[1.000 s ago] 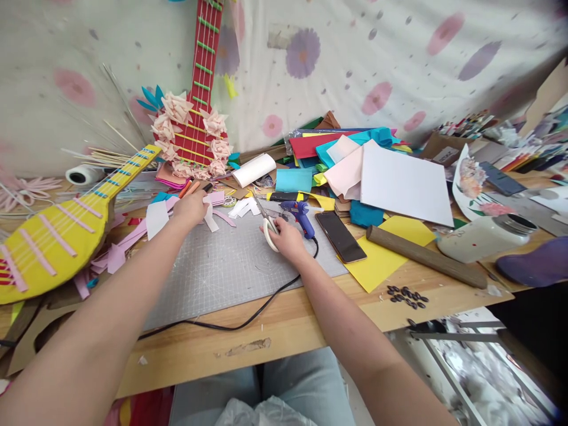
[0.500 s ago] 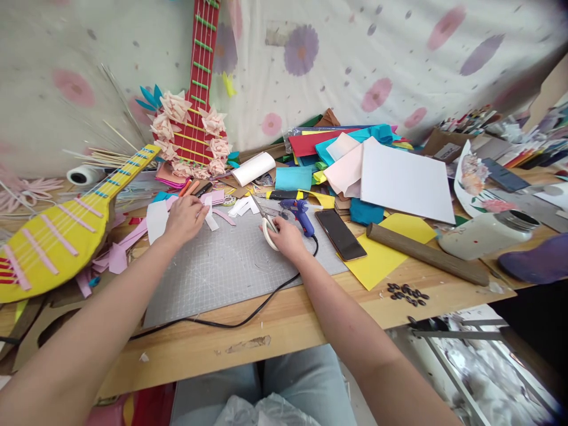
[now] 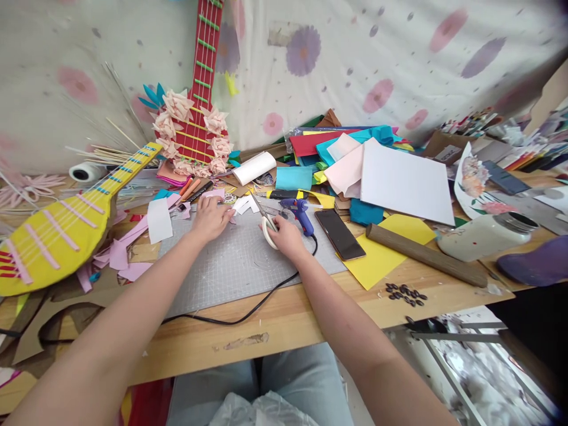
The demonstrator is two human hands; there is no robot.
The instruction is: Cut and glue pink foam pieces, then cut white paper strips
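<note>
My right hand (image 3: 286,236) is closed on the white-handled scissors (image 3: 267,232), whose metal blades point away from me over the grey cutting mat (image 3: 239,266). Palm down, my left hand (image 3: 212,219) rests on the far left part of the mat, fingers stretched out and slightly bent. Just beyond its fingertips lie several white paper strips (image 3: 244,205); what is under the palm is hidden. A white paper rectangle (image 3: 160,220) lies left of that hand. The blue glue gun (image 3: 300,214) sits right of the scissors, its black cord crossing the mat.
A phone (image 3: 341,234), yellow sheet (image 3: 386,242), brown tube (image 3: 426,254) and black beads (image 3: 405,294) lie to the right. A yellow paper lute (image 3: 57,236) is at left, a red flowered instrument (image 3: 193,136) behind. Coloured paper (image 3: 295,177) is piled at the back.
My left hand has moved right across the mat, from beside the white rectangle toward the white strips. My right hand and the scissors stay almost where they were.
</note>
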